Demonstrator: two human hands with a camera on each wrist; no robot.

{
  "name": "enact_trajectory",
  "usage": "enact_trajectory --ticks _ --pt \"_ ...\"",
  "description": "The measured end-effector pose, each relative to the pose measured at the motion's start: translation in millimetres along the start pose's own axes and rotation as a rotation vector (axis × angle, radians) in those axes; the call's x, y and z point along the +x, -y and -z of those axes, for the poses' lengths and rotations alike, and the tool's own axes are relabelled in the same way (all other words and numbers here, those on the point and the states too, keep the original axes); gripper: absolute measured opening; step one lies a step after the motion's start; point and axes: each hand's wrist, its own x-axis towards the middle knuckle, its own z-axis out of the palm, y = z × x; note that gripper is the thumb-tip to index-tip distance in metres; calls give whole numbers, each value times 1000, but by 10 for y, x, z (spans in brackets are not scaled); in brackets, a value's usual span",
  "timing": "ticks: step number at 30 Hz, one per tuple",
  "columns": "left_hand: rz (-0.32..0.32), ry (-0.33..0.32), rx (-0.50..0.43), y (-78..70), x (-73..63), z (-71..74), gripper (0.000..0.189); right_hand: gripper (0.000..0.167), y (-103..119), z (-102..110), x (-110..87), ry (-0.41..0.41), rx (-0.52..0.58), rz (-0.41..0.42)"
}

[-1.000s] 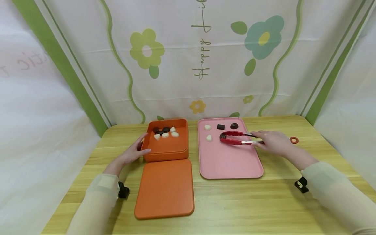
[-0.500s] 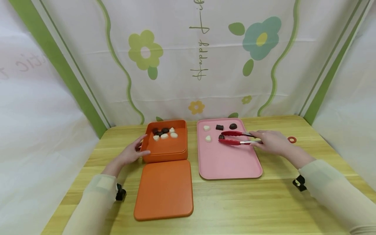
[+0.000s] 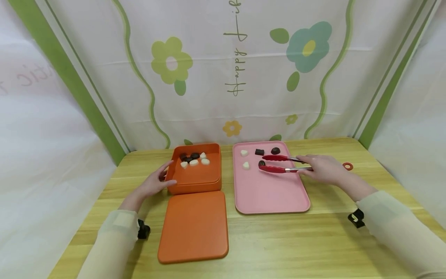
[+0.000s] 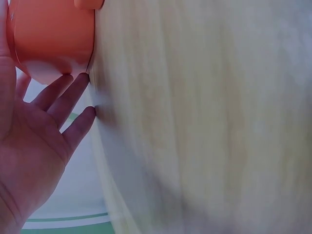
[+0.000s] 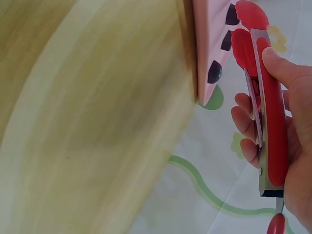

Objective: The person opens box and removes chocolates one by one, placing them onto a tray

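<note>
A pale wood-grain table point(image 3: 271, 248) carries an open, square orange box point(image 3: 198, 175) near its far edge, a flat orange lid point(image 3: 193, 228) just in front, and — to the right, apart from both — a rectangular pink tray point(image 3: 271, 193).

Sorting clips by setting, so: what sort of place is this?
Likely a small curtained booth set up for tabletop recording: printed white curtains hang on three sides of a wood-grain table, and black wrist devices show beside both sleeves.
</note>
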Motion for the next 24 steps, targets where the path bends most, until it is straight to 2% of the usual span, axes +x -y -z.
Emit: enact_trajectory --ticks 10,24 --pt "-3 8 -22 -1 -10 -4 84 58 70 171 86 -33 8 38" --pt "10 4 -26 -11 -1 -9 85 59 373 342 324 -100 -37 142"
